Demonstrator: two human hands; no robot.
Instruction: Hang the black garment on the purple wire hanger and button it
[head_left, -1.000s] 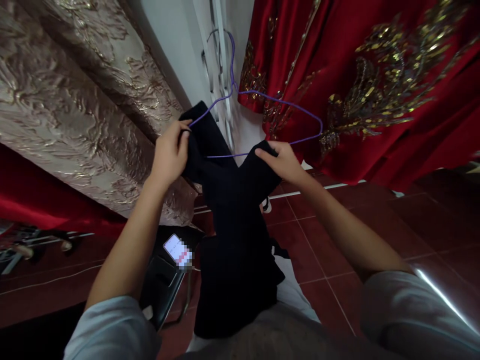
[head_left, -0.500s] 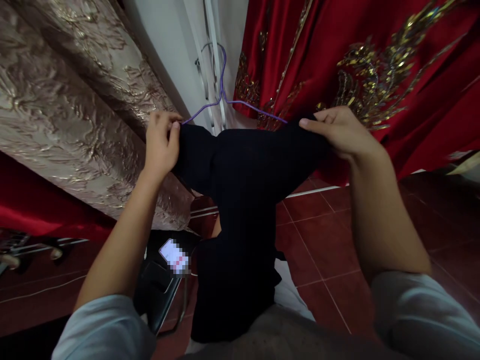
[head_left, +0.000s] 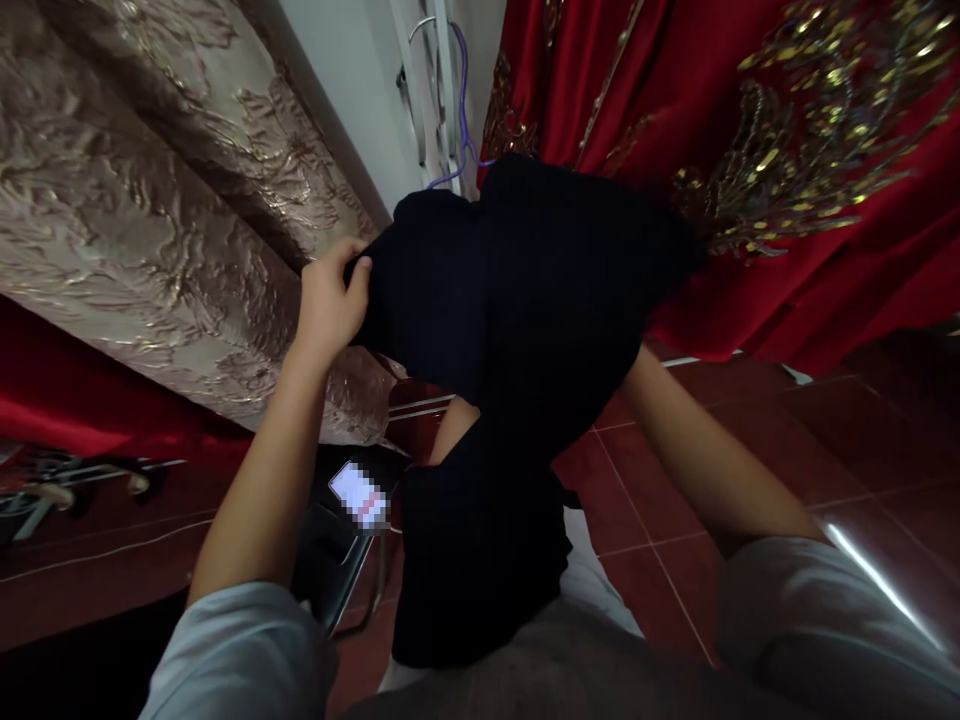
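Note:
A dark navy garment hangs on a purple wire hanger and drapes down to my lap. My left hand pinches the garment's left edge between thumb and fingers. The cloth covers my right hand; only the forearm shows, running up under the garment's right side. What those hidden fingers do cannot be seen. The hanger's hook and the top of its arms stick out above the cloth, and the rest is covered.
Beige embossed fabric hangs at left. Red cloth with gold sequins hangs at right. A white metal stand holds the hanger. On a black chair at lower left lies a lit phone. The floor is red tile.
My right hand has gone from the garment's right corner to beneath the cloth. The garment's upper part has risen and spread over the hanger's arms. My left hand still pinches the left edge.

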